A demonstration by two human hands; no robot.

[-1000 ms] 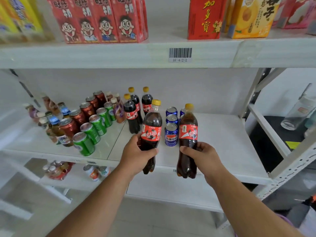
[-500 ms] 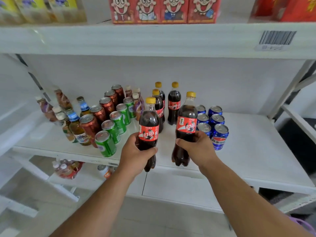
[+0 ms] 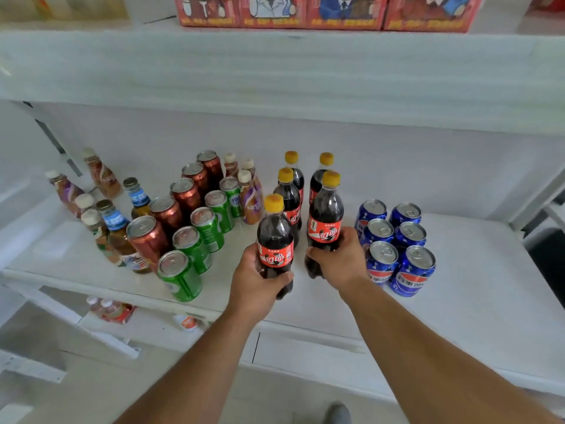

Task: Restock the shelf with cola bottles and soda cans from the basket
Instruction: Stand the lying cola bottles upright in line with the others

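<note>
Both hands are placing cola on the shelf (image 3: 477,289). The left hand (image 3: 255,286) grips one bottle (image 3: 275,244) and the right hand (image 3: 341,258) grips another (image 3: 325,221), both just in front of the standing cola row (image 3: 290,194). Next, I judge, each must be set upright beside the blue cans (image 3: 397,240) and released. The basket is out of view.

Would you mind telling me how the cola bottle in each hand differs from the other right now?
The left hand grips its cola bottle nearer the shelf's front edge; the right hand holds its cola bottle further back, beside the blue cans. The left bottle's label faces the camera squarely; the right bottle's is turned slightly. Both are dark, yellow-capped, red-labelled and roughly upright.
</note>
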